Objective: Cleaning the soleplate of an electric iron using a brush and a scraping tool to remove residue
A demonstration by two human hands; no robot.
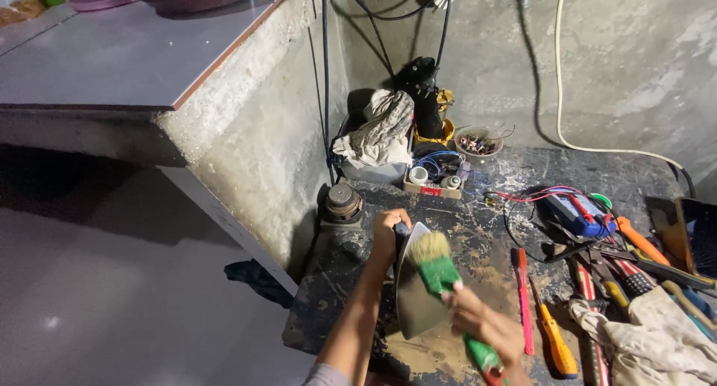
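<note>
Right hand [484,322] closes round green-handled bristle paintbrush [439,270], pale bristles at 11 o'clock touching grey pointed metal iron soleplate [415,300]. Left hand [387,233] clamps soleplate's top edge, held on edge on stained workbench [493,229]. Plate looks stiff, heavy-ish, smooth; edge is the safe hold. Orange screwdriver [556,341] at 3 o'clock, near.

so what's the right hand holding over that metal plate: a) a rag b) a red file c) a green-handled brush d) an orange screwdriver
c: the right hand grips a green-handled brush with its pale bristles up against the metal plate, which the left hand props on edge; the orange screwdriver lies untouched on the bench beside it.
</note>
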